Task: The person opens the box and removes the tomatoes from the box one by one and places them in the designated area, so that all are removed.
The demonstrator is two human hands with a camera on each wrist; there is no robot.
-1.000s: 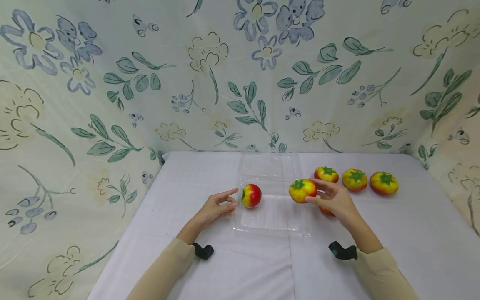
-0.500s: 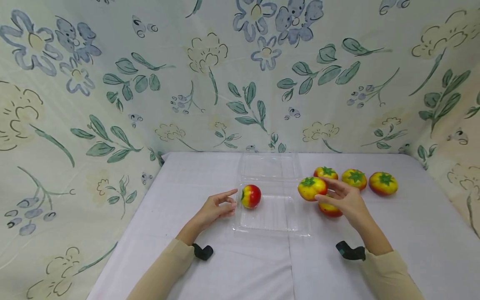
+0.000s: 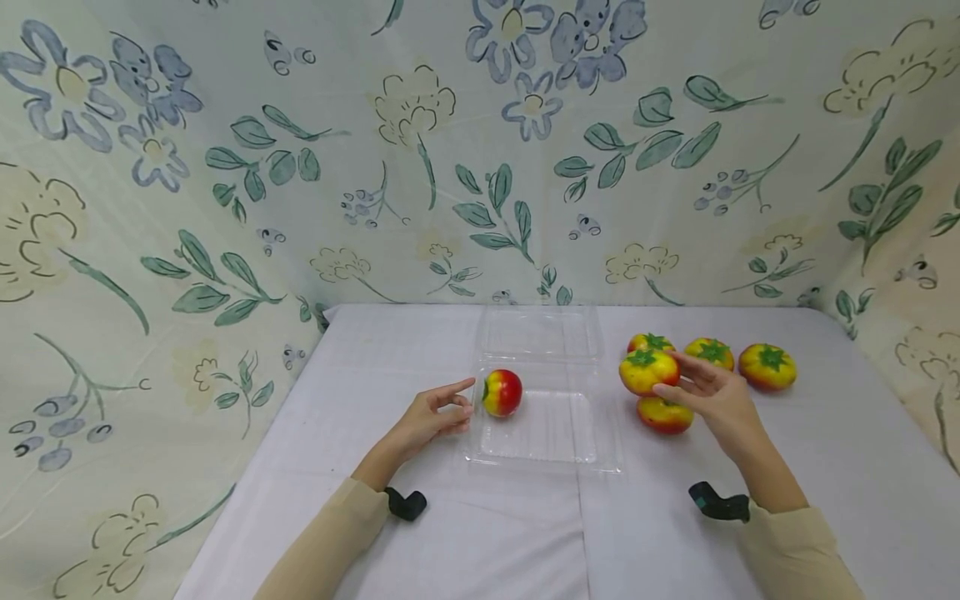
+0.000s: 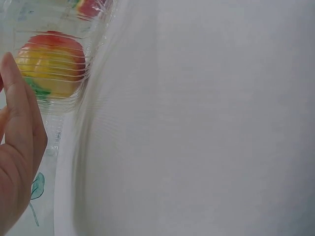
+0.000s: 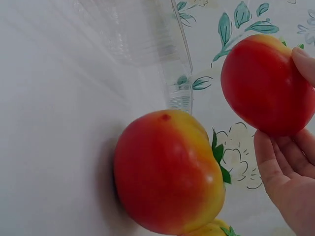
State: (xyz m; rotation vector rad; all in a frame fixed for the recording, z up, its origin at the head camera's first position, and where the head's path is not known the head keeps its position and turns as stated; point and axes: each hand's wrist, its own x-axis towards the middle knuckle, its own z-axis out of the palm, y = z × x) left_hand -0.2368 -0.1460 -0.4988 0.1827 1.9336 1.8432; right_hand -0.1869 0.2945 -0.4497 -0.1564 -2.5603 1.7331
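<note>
My right hand [image 3: 708,396] pinches a red-and-yellow tomato- or persimmon-like fruit [image 3: 647,372] with a green leafy cap. In the right wrist view, the held fruit [image 5: 266,86] hangs above the table, between thumb and fingers. Just below and nearer lies another such fruit [image 3: 666,417], shown large as the red fruit [image 5: 165,174] in that wrist view. One fruit [image 3: 502,393] lies on its side at the left of a clear plastic clamshell box [image 3: 543,460]. My left hand [image 3: 427,421] stays at the box's left wall, fingers extended; whether they touch it I cannot tell.
Behind the held fruit sits a partly hidden fruit [image 3: 651,342]. Two more, a middle fruit [image 3: 708,352] and an outer fruit [image 3: 767,367], lie to its right. The box's lid [image 3: 540,333] is folded back. Floral cloth [image 3: 480,167] rises behind the white table.
My right hand has carried the fruit rightward from over the box's right side to above the nearer loose fruit. The left hand and the fruit in the box have not moved.
</note>
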